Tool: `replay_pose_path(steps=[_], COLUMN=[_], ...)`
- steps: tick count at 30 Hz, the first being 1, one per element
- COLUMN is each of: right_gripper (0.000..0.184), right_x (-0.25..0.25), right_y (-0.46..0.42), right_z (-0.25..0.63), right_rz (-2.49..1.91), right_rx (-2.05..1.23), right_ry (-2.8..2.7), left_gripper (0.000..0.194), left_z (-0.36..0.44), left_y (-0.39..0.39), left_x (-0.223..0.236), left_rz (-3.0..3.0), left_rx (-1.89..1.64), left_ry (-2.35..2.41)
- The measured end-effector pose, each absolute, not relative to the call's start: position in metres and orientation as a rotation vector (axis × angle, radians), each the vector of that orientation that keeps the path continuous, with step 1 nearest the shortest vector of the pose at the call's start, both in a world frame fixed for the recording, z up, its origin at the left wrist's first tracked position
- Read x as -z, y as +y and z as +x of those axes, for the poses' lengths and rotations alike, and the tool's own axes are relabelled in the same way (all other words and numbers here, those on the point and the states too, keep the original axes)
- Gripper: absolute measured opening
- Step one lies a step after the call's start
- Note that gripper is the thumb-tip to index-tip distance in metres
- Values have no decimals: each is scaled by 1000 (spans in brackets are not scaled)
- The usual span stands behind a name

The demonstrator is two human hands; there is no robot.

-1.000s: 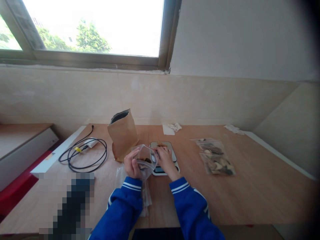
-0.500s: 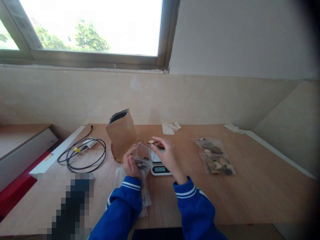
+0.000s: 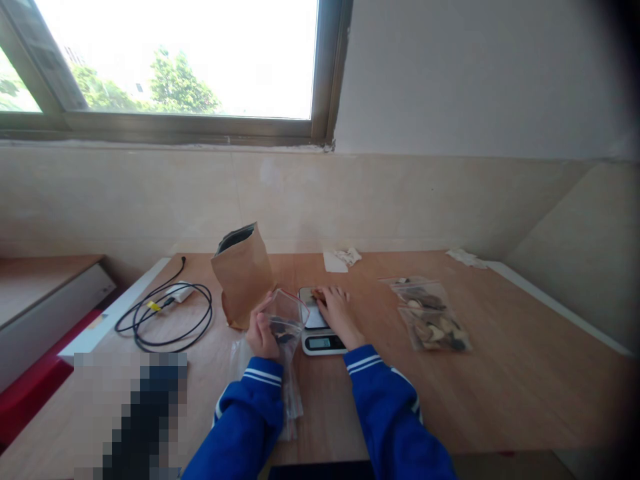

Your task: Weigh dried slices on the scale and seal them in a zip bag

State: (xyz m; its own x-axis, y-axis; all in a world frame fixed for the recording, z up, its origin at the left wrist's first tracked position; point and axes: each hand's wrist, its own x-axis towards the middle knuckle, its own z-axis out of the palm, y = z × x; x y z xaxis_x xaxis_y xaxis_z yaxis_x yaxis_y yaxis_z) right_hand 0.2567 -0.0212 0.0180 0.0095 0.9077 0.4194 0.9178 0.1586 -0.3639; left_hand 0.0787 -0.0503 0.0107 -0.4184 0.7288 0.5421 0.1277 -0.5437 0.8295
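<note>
My left hand (image 3: 263,333) is closed on the side of a clear zip bag (image 3: 289,308), its mouth standing open. Some dark pieces (image 3: 286,333) lie inside that bag. To its right is a small white digital scale (image 3: 324,344) with a lit display. My right hand (image 3: 340,310) reaches over the scale's pan, thumb and fingertips closed around brownish dried slices (image 3: 317,293) at its far side. Part of the slices is hidden by my fingers. More clear plastic bags (image 3: 293,407) lie flat under my left wrist.
A brown paper bag (image 3: 243,277) stands open behind my left hand. Two clear bags of dried slices (image 3: 437,330) lie to the right. A coiled black cable (image 3: 143,343) with a white adapter (image 3: 180,291) is at the left. Crumpled tissue (image 3: 349,256) lies near the wall.
My right hand, which pinched a pale slice above the scale, has lowered it onto the pan's far side. The left hand keeps the bag in nearly the same place.
</note>
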Motion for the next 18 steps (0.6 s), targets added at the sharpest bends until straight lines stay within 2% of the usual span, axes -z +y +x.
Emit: replay_pose_path(steps=[3, 8, 13, 18], right_gripper=[18, 25, 24, 28], right_x=[-27, -63, -101, -94], right_y=[-22, -41, -64, -72], right_z=[253, 242, 233, 238], right_rz=[-1703, -1369, -1198, -1209], right_rx=[-26, -216, -344, -397], right_ry=[-1794, -1621, -1849, -1752], left_gripper=[41, 40, 41, 40], left_z=[78, 81, 83, 84], left_y=[-50, -51, -53, -54], left_x=[-11, -13, -15, -14], left_rz=[1406, 1408, 1431, 1424], left_rx=[-2045, -2062, -2093, -2101], left_ry=[1134, 1084, 1051, 1064])
